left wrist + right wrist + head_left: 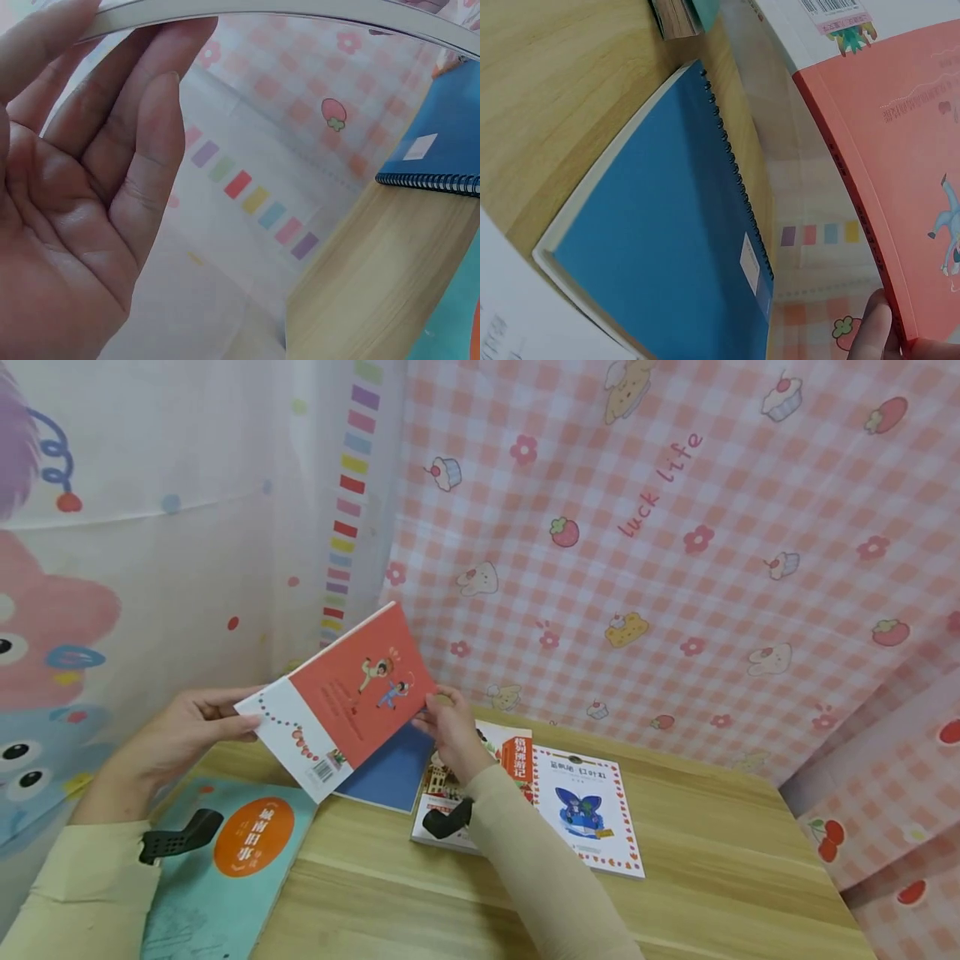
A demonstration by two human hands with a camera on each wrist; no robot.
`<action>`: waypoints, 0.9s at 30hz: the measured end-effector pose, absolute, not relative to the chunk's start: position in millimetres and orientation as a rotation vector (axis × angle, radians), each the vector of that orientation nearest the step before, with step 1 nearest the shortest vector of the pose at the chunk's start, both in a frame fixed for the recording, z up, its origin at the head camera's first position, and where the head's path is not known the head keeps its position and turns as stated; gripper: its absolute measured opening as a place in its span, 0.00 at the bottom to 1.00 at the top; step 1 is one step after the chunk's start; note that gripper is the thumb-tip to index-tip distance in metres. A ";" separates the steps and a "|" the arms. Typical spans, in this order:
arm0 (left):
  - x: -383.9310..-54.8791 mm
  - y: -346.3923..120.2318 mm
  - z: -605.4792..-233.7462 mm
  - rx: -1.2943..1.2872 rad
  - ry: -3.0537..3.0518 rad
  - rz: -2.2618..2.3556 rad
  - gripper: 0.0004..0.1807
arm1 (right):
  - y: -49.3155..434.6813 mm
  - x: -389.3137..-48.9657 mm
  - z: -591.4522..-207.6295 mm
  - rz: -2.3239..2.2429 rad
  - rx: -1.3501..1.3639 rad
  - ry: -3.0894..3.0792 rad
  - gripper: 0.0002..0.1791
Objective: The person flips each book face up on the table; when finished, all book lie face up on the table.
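A paperback book [360, 685] with a red and white cover is held up, tilted, over the back of the table. Its barcode and small cartoon figures face the head camera. My left hand [183, 731] pinches the white end between thumb and fingers. At the opposite end, my right hand [456, 735] grips the red edge, and its fingertips [874, 326] show by the spine in the right wrist view. Below the paperback lies a blue spiral notebook [660, 225], partly covered by it in the head view. In the left wrist view the left palm faces the camera.
A teal book [225, 893] with an orange oval lies under the left forearm. Right of the notebook are a thick illustrated book [517, 756], partly behind the right arm, and a white book [585, 810] with a blue butterfly. Patterned curtains [660, 585] border the wooden table [720, 860].
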State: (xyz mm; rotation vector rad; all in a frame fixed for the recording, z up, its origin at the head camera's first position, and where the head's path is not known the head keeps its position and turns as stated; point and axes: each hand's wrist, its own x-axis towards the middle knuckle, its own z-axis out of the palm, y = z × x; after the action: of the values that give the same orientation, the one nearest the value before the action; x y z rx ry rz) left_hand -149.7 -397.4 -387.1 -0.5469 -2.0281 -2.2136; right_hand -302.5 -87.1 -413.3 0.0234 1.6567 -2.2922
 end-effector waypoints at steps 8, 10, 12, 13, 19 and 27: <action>-149.6 -395.0 -386.2 -0.608 -1.921 -2.255 0.24 | -88.0 -304.8 -412.6 -2.278 -0.029 1.536 0.10; -149.8 -393.7 -384.9 -0.616 -1.904 -2.261 0.24 | -88.1 -306.6 -412.9 -2.280 -0.013 1.515 0.09; -150.2 -392.5 -383.5 -0.621 -1.894 -2.262 0.24 | -87.8 -308.5 -413.6 -2.284 0.001 1.499 0.09; -150.1 -392.2 -383.1 -0.621 -1.890 -2.261 0.24 | -87.6 -309.3 -414.3 -2.284 0.004 1.490 0.10; -149.8 -391.3 -381.9 -0.613 -1.891 -2.249 0.23 | -86.3 -309.7 -416.7 -2.282 -0.001 1.448 0.10; -151.0 -388.6 -382.1 -0.617 -1.888 -2.226 0.22 | -85.0 -308.2 -419.3 -2.339 0.008 1.385 0.08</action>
State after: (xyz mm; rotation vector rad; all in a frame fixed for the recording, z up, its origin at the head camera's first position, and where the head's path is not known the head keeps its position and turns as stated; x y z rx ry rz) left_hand -151.0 -388.6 -382.1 -0.6175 -1.8883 -2.2258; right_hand -308.2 -85.0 -419.3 0.0076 1.3852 -2.3394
